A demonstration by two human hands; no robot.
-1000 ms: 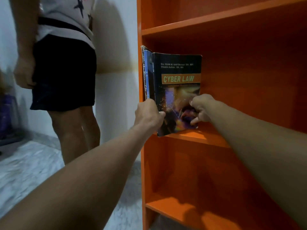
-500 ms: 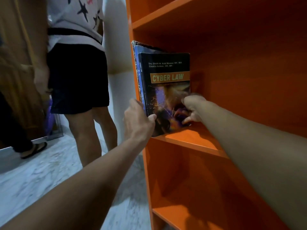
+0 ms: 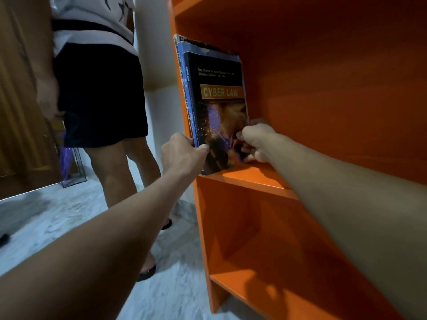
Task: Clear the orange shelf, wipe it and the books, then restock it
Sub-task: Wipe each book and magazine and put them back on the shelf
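Observation:
A dark book titled CYBER LAW (image 3: 219, 98) stands upright at the left end of the orange shelf (image 3: 256, 179), its cover facing right. Behind it, against the shelf's left wall, stand a blue book (image 3: 183, 72) and a worn one. My left hand (image 3: 182, 155) grips the lower spine edges of the books, thumb on the cover. Against the lower part of the cover sits my right hand (image 3: 254, 143), fingers curled at the cover's far edge.
A person in dark shorts (image 3: 99, 95) and sandals stands close to the left of the shelf on the marble floor (image 3: 46, 218). A wooden door (image 3: 20, 112) is at far left, with a glass container (image 3: 74, 167) beside it. The shelf bays above and below hold nothing visible.
The view swung to the right and closer. The books turned more edge-on and stand tighter against the left wall. Both hands stayed on them.

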